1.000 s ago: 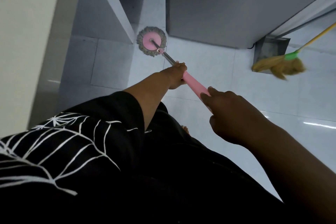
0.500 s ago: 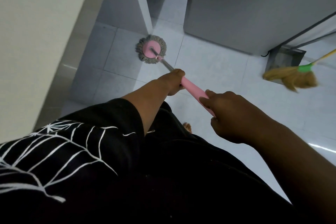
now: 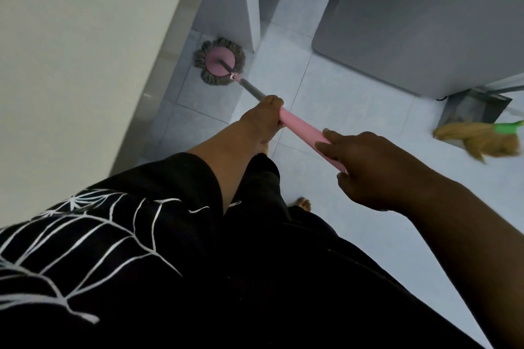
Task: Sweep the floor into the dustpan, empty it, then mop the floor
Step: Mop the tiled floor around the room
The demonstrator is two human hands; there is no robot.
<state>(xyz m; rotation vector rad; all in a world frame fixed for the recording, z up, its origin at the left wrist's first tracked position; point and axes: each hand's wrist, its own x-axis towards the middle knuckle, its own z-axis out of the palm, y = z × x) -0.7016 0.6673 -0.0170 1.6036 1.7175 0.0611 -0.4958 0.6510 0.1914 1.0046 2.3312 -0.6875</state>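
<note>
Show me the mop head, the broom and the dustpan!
mop head (image 3: 213, 64): head view, on its pink disc.
broom (image 3: 482, 140): head view, on the straw bristles.
dustpan (image 3: 470, 109): head view, on its grey inner surface.

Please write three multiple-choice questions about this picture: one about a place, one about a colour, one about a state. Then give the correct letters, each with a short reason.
1. Where does the mop head rest?
A) in a bucket
B) on the floor tiles, beside the foot of a partition wall
C) on the person's foot

2. What colour is the grip of the mop handle?
A) pink
B) blue
C) black

3. How is the mop held?
A) by one hand only
B) by no hand
C) by both hands

Answers:
1 B: the round head lies flat on the tiles at the partition's corner.
2 A: the sleeve showing between the hands is pink.
3 C: the left hand grips lower down and the right hand grips the upper end.
</note>
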